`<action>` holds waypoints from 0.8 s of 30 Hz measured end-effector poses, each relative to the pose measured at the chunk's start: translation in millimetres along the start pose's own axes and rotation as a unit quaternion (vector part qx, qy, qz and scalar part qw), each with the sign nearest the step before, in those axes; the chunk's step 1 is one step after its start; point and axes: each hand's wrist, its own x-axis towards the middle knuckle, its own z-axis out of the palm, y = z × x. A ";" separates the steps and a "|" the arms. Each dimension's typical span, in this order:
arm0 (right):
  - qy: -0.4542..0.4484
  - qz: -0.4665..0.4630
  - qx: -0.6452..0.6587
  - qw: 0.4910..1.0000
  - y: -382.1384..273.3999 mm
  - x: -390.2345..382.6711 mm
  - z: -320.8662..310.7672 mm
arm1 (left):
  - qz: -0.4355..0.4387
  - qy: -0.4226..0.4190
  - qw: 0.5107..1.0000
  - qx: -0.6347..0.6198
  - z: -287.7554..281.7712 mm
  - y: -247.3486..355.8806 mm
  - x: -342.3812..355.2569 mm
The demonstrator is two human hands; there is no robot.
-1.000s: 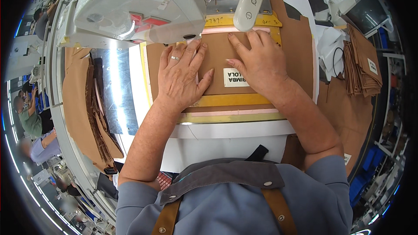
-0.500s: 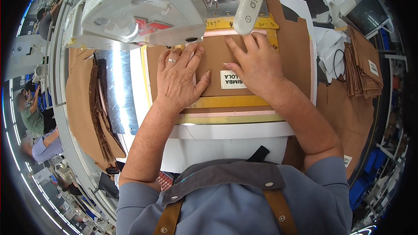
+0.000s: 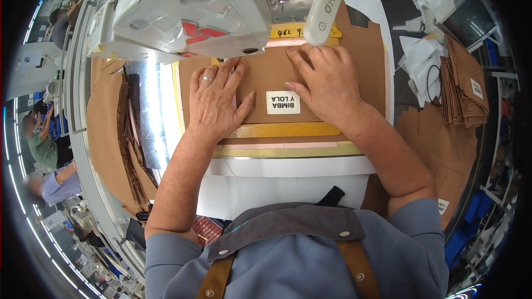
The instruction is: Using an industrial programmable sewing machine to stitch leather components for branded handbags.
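Note:
A brown fabric panel [image 3: 266,77] with a white printed label [image 3: 283,102] lies framed by yellow template strips [image 3: 285,130] under a white sewing machine head [image 3: 191,14]. Flat on the panel's left part rests my left hand [image 3: 216,97], fingers stretched out and a ring on one of them. My right hand [image 3: 330,77] presses on its right part, fingers spread, fingertips near the far yellow strip [image 3: 285,30]. Both hands touch the panel without gripping it. A white handheld-looking device [image 3: 323,11] hangs just beyond my right fingertips.
Brown fabric pieces [image 3: 105,138] are stacked on the left beside a shiny metal plate [image 3: 147,116]. More folded brown panels [image 3: 463,86] sit at the right, near crumpled white material [image 3: 424,66] and a dark screen [image 3: 471,16]. Other people work far left.
The panel with its label and yellow strips has slid left beneath the machine head. My left hand has shifted left with it; my right hand stays nearly in place.

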 end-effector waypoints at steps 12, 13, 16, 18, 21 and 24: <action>-0.007 0.010 0.026 1.000 5.5 -12.7 -6.0 | -0.023 -0.025 0.999 0.026 -5.0 -17.5 -10.3; -0.015 0.008 0.029 0.999 3.5 -10.6 -4.3 | -0.024 -0.032 0.999 0.034 -4.2 -19.6 -11.5; -0.011 0.000 0.030 0.999 -0.6 -7.2 -10.5 | -0.014 -0.016 0.998 0.059 -10.4 -21.5 -13.3; -0.011 -0.003 0.031 0.999 -3.1 -2.8 -7.7 | -0.010 -0.002 0.998 0.068 -9.2 -24.5 -12.2; -0.004 -0.012 0.035 0.999 -7.0 1.1 -0.1 | -0.033 -0.032 0.997 0.064 -9.0 -25.9 -11.8; 0.006 -0.021 0.042 0.999 -11.6 4.1 3.8 | -0.043 -0.032 0.996 0.067 -5.9 -28.3 -12.3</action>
